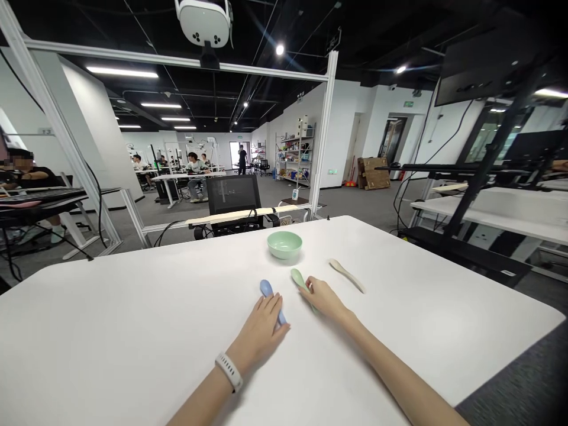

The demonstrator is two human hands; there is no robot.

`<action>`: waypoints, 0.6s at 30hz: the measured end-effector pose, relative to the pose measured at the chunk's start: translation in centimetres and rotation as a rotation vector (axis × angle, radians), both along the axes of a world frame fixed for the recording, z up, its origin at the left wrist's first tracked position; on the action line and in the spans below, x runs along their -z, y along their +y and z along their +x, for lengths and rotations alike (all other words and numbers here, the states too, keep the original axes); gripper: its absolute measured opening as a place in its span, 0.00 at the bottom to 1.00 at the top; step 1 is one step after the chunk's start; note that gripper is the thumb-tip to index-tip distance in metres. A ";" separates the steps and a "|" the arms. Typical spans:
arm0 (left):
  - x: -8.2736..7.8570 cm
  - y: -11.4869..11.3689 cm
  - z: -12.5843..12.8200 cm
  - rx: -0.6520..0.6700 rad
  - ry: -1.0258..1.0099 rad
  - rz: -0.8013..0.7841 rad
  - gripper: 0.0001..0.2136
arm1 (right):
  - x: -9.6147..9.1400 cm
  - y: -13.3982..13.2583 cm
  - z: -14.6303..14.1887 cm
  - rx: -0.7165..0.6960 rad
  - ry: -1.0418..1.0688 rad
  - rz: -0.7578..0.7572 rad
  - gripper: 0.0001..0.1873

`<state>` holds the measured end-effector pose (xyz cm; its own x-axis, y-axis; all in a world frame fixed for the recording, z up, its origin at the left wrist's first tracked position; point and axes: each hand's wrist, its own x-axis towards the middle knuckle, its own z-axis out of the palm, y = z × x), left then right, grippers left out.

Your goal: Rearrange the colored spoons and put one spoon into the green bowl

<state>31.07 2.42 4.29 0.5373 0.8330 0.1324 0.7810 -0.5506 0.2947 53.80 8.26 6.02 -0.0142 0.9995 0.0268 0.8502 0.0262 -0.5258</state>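
My left hand [265,322], with a pale band on its wrist, lies over the handle of a blue spoon [266,288]. Its fingers are stretched out flat and the thumb stands apart. The blue spoon's bowl and handle end show past the hand. To the right, my right hand [325,297] has its fingers curled around the handle of a light green spoon [297,277], which rests on the table. A beige spoon [347,275] lies farther right, untouched. Behind the spoons a green bowl [284,245] stands upright; no contents are visible.
The white table [146,319] has rounded corners. A metal frame [320,136] rises past its far edge, near a black office chair [234,195]. A dark monitor stand [477,160] is at the right. Several people sit or stand at a distance, one at the left edge.
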 end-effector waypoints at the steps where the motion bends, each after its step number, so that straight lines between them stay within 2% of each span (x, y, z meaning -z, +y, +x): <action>1: 0.0 -0.2 -0.4 -0.003 0.003 0.003 0.31 | 0.0 -0.2 -0.3 -0.004 -0.015 -0.004 0.09; 13: 0.7 -0.9 -2.2 -0.008 -0.019 0.041 0.30 | -0.8 -1.1 -0.3 -0.009 -0.108 -0.072 0.13; 18: 0.6 -1.1 -2.5 -0.010 -0.022 0.044 0.30 | -1.6 -1.6 0.0 -0.003 -0.143 -0.086 0.09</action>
<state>28.55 1.33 3.73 0.5259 0.8311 0.1806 0.7799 -0.5560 0.2874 53.78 6.67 7.60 -0.0152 0.9980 -0.0609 0.9164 -0.0105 -0.4002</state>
